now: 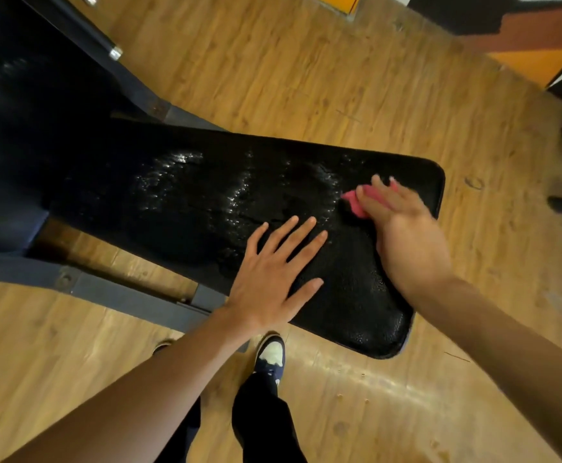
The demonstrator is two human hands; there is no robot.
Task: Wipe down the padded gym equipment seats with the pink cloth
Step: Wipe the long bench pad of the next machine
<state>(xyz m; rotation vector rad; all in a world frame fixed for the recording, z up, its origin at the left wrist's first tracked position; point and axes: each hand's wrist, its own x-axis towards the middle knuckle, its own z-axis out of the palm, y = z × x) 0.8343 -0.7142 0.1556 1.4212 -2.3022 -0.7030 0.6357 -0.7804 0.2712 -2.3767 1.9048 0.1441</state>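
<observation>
Steel frame tubing in dull grey runs along the left, under a second dark pad that rises at the upper left. Across the middle lies the black padded seat, its textured surface glinting with wet streaks. The left hand rests flat on the seat's near edge, fingers straight and spread, holding nothing. Below it a dark shoe with a pale toe stands on the wooden floor. Further right, the right hand presses the pink cloth down on the seat near its far right end; the fingers lie fairly straight over the cloth, which shows bunched beyond the fingertips. Orange and dark panels stand at the upper right corner.
</observation>
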